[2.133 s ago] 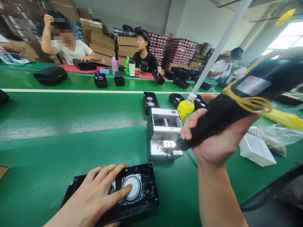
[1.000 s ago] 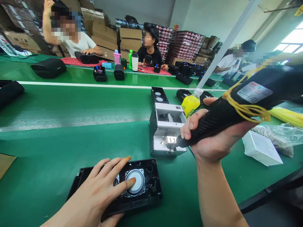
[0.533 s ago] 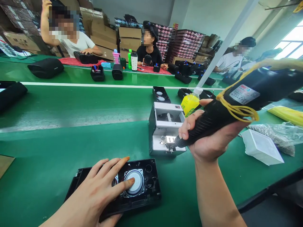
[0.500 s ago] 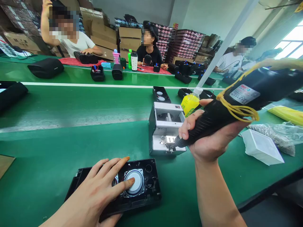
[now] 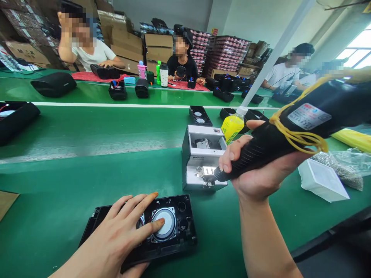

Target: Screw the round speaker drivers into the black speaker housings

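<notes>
My left hand (image 5: pixel 121 231) lies flat with fingers spread on a black speaker panel (image 5: pixel 176 235) at the near edge of the green table, one fingertip on its round silver driver (image 5: pixel 169 226). My right hand (image 5: pixel 257 170) is wrapped round a black electric screwdriver (image 5: pixel 292 131) with a yellow cord looped about it. The tool's tip rests at the metal slot on the front of a grey screw feeder box (image 5: pixel 203 158).
A yellow drink bottle (image 5: pixel 233 125) stands behind the feeder. A white tray (image 5: pixel 321 179) and a bag of screws (image 5: pixel 339 166) lie to the right. More black speaker parts (image 5: pixel 199 115) sit on the green belt (image 5: pixel 87 131). Other people work at the far side.
My hands and the screwdriver have hardly moved. The black speaker shell at the left edge has shifted right along the belt. The person at far left lowered a raised arm.
</notes>
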Demonstrator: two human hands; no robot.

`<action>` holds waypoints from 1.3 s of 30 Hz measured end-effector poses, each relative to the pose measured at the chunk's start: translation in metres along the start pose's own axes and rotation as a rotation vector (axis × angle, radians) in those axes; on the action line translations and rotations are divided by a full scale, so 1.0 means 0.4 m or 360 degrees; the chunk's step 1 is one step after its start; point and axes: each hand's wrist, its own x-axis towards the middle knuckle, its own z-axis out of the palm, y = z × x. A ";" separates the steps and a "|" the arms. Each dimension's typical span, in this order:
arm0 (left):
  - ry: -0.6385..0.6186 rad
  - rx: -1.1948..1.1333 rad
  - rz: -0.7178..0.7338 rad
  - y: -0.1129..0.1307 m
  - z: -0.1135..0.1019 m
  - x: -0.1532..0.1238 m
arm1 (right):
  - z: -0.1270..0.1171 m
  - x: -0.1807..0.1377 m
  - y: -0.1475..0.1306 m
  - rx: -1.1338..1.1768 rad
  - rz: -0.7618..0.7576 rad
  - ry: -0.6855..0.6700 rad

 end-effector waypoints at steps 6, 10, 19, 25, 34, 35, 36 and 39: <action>0.0022 -0.0006 0.0005 -0.003 0.003 -0.002 | -0.003 -0.004 0.003 0.0062 0.0051 -0.0002; 0.0007 -0.0012 0.0000 -0.001 0.004 -0.001 | -0.005 -0.006 0.003 0.0071 0.0028 -0.0026; 0.0050 -0.0164 -0.0042 -0.011 -0.011 -0.007 | -0.024 -0.031 -0.030 0.0105 0.0114 -0.0043; 0.0305 -0.0264 0.0010 0.048 -0.017 0.090 | -0.003 -0.048 -0.114 0.0446 0.0257 -0.0096; 0.0348 -0.0607 0.0130 0.097 -0.026 0.138 | 0.047 -0.091 -0.131 0.0738 0.0423 -0.0139; 0.0348 -0.0638 0.0118 0.095 -0.025 0.130 | 0.049 -0.093 -0.127 0.0764 0.0436 -0.0127; 0.0351 -0.0668 0.0104 0.092 -0.024 0.122 | 0.051 -0.095 -0.124 0.0788 0.0450 -0.0107; 0.0337 -0.0717 0.0060 0.084 -0.018 0.102 | 0.054 -0.100 -0.119 0.0831 0.0484 -0.0078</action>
